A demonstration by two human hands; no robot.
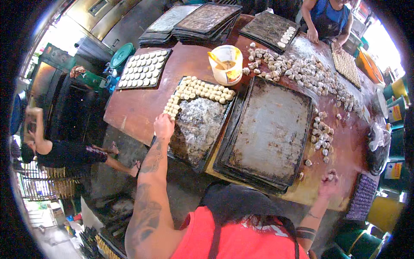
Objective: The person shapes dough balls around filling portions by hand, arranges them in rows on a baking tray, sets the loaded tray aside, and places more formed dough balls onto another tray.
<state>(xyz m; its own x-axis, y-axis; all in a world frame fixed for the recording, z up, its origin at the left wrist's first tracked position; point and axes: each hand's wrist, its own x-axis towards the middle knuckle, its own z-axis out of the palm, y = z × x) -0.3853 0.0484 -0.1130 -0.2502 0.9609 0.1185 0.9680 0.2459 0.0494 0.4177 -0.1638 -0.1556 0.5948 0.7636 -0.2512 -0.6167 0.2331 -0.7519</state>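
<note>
My left hand (164, 126) is at the left edge of a dark baking tray (196, 160), fingers curled at the end of a row of pale dough balls (194, 88). Its fingertips close on a dough ball there. These balls line the tray's far and left sides; whitish flour covers its bare middle. Over the table's right front, my right hand (328, 185) is closed on a greyish, floured lump (331, 177), slightly blurred. Similar floured lumps (319, 134) lie scattered near it and spread toward the far side.
Stacked empty trays (271, 134) stand between my arms. A white bucket (227, 69) with a yellow-handled tool sits beyond. Another tray (144, 69) holds flattened dough rounds. A co-worker (327, 21) reaches to a filled tray (346, 67) at far right; another person (64, 151) is at left.
</note>
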